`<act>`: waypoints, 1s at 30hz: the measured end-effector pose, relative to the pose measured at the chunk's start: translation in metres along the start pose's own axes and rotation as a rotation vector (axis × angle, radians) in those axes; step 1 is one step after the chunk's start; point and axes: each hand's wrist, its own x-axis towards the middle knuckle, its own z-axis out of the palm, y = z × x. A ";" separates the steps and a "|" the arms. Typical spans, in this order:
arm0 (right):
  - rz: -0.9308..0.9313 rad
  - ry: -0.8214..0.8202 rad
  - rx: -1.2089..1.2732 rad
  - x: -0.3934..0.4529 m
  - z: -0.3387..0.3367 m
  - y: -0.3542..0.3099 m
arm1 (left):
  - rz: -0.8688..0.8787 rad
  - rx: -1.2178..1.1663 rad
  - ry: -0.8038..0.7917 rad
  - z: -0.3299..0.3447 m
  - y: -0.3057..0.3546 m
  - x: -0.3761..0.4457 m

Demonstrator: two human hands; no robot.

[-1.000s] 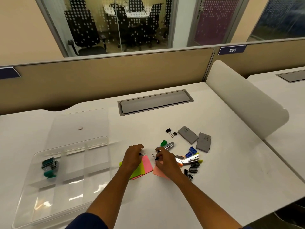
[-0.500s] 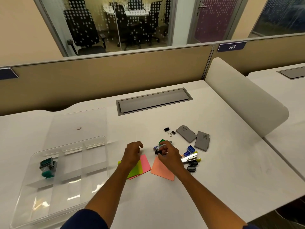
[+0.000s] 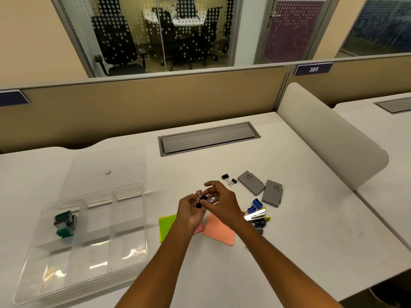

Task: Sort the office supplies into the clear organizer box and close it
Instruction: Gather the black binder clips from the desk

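Two small binder clips [image 3: 200,202] sit pinched between the left hand [image 3: 190,210] and right hand [image 3: 222,204] fingertips, raised above the desk [image 3: 289,252]; the partition tag [image 3: 313,69] reads 385.

Two grey cases [image 3: 251,182]; three sticky-note pads [image 3: 219,231]; one organizer box [image 3: 142,221].

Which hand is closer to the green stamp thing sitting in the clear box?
The left hand. It hovers above the sticky notes, to the right of the green stamp in the clear plastic organizer box. The right hand is farther right still.
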 end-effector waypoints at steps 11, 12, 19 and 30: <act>0.079 0.138 -0.245 0.029 -0.032 0.025 | 0.089 0.028 0.039 -0.009 0.005 0.014; 0.106 0.135 -0.290 0.033 -0.038 0.032 | 0.096 0.019 0.036 -0.010 0.007 0.014; 0.216 -0.073 -0.522 0.071 -0.061 0.062 | 0.154 0.013 0.055 -0.026 0.024 0.022; 0.098 -0.247 -0.974 0.097 -0.045 0.080 | 0.169 0.041 0.086 -0.033 0.031 0.030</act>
